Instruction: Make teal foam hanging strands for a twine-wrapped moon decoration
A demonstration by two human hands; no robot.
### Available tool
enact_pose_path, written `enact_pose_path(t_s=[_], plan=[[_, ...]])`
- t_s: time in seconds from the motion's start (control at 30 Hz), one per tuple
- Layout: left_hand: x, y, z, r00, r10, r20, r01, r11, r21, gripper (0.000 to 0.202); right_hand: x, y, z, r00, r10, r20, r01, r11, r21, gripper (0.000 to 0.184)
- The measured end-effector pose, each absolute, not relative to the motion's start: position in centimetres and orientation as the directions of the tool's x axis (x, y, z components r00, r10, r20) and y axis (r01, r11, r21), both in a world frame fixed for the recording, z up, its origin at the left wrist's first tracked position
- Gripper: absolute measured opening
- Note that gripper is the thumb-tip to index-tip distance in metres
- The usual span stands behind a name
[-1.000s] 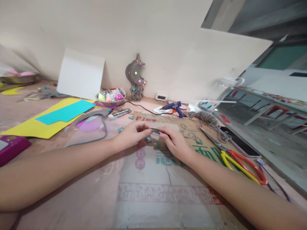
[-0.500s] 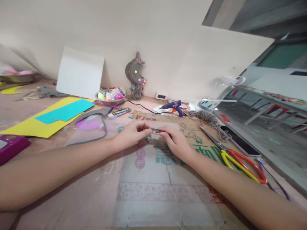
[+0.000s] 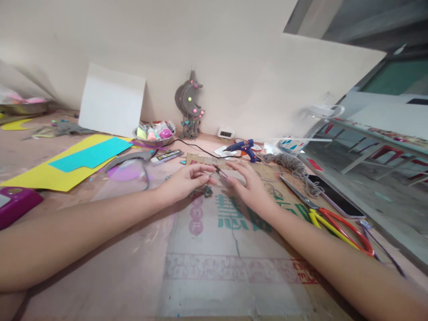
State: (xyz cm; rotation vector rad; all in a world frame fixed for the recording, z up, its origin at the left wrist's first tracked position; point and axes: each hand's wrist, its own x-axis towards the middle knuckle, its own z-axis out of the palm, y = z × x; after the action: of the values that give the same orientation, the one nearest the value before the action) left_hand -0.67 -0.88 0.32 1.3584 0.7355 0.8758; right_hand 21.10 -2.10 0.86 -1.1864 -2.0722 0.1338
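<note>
Above the plastic-covered cardboard (image 3: 207, 290), my left hand (image 3: 190, 180) pinches a thin dark string (image 3: 217, 170) between thumb and fingers. Its exact form is too small to make out. My right hand (image 3: 245, 180) is just to the right of it, thumb and forefinger spread apart, fingertips close to the string's end. Small teal-and-grey pieces (image 3: 207, 191) show just below my left fingertips; whether they hang from the string I cannot tell.
A blue glue gun (image 3: 242, 148), grey yarn (image 3: 287, 165), scissors (image 3: 337, 225) and a phone (image 3: 336, 196) lie at the right. Yellow sheet (image 3: 36, 176) and blue sheet (image 3: 90, 154) lie left. Against the wall are a moon ornament (image 3: 190, 102) and white board (image 3: 112, 100).
My right thumb and forefinger have parted from their pinch on the string. My left hand keeps its pinch and has shifted slightly.
</note>
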Motion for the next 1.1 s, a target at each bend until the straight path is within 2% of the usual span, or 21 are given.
enact_pose_path(t_s=[0.23, 0.37, 0.43, 0.5, 0.6, 0.7, 0.83, 0.9, 0.97, 1.1], plan=[[-0.3, -2.0, 0.9, 0.577, 0.817, 0.029, -0.157, 0.076, 0.985, 0.051, 18.4, -4.3, 2.1, -0.279, 0.891, 0.359, 0.463, 0.452, -0.763, 0.018], [-0.1, -1.9, 0.7, 0.624, 0.780, 0.043, -0.089, 0.016, 0.996, 0.053, 18.0, -4.3, 1.6, -0.247, 0.945, 0.215, 0.269, 0.280, -0.921, 0.012], [-0.3, -1.7, 0.7, 0.592, 0.800, 0.102, -0.032, -0.103, 0.994, 0.047, 18.2, -4.0, 1.2, -0.228, 0.958, 0.176, 0.161, 0.215, -0.963, 0.015], [-0.5, -1.5, 0.7, 0.500, 0.840, 0.212, 0.099, -0.299, 0.949, 0.036, 18.6, -3.7, 1.0, -0.207, 0.961, 0.182, 0.055, 0.197, -0.979, 0.017], [-1.0, -1.3, 0.7, 0.466, 0.807, 0.362, 0.424, -0.563, 0.709, 0.024, 19.2, -3.5, 1.0, -0.182, 0.969, 0.168, -0.034, 0.164, -0.986, 0.018], [-1.2, -1.4, 0.5, 0.568, 0.742, 0.356, 0.593, -0.669, 0.448, 0.022, 19.4, -3.5, 1.0, -0.176, 0.976, 0.128, -0.030, 0.125, -0.992, 0.019], [-1.1, -1.6, 0.6, 0.620, 0.706, 0.342, 0.637, -0.708, 0.305, 0.028, 19.4, -3.4, 0.8, -0.203, 0.972, 0.120, -0.030, 0.117, -0.993, 0.018], [-1.1, -1.6, 0.6, 0.635, 0.695, 0.339, 0.624, -0.719, 0.305, 0.027, 19.3, -3.3, 0.7, -0.212, 0.970, 0.122, 0.012, 0.127, -0.992, 0.019], [-1.1, -1.6, 0.6, 0.636, 0.695, 0.336, 0.596, -0.719, 0.357, 0.024, 19.4, -3.3, 0.8, -0.224, 0.967, 0.123, 0.092, 0.146, -0.985, 0.019], [-1.1, -1.7, 0.3, 0.592, 0.748, 0.299, 0.516, -0.637, 0.572, 0.018, 19.5, -3.6, 1.0, -0.235, 0.964, 0.120, 0.353, 0.200, -0.914, 0.016]])
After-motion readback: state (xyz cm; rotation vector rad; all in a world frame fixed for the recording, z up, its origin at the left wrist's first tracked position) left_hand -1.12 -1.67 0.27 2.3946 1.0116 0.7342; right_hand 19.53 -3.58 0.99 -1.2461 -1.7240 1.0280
